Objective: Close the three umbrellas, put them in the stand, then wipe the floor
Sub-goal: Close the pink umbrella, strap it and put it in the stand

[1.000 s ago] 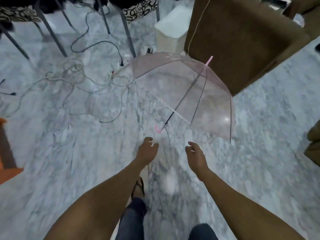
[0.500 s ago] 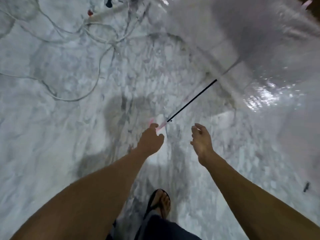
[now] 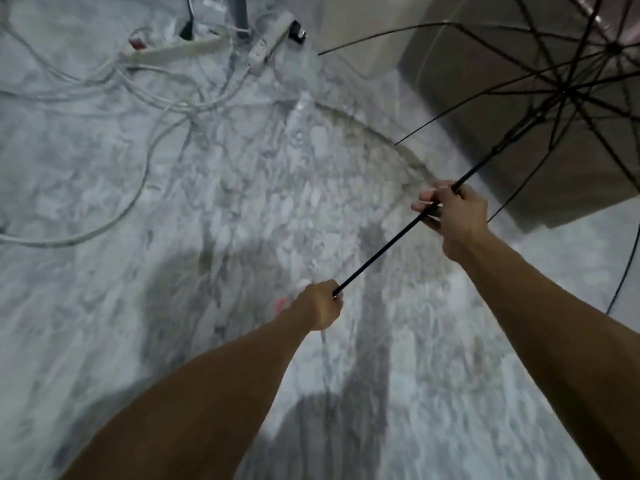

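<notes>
An open transparent umbrella (image 3: 540, 98) with black ribs and a black shaft fills the upper right, its clear canopy reaching down over the floor. My left hand (image 3: 320, 304) grips the pink handle at the shaft's lower end; only a pink tip shows beside my fist. My right hand (image 3: 450, 211) grips the black shaft higher up, fingers curled round it. The shaft runs diagonally from lower left to the hub at the upper right. No other umbrella and no stand are in view.
White power strips (image 3: 194, 46) and a tangle of white cables (image 3: 138, 98) lie on the grey marble floor (image 3: 138, 271) at the upper left. A brown cabinet (image 3: 485, 81) stands at the upper right behind the canopy, with a white bin (image 3: 360, 29) next to it.
Both hands were empty and reaching a second ago. Now my left hand grips the handle and my right hand grips the shaft, and the umbrella is lifted and turned with its ribs toward me.
</notes>
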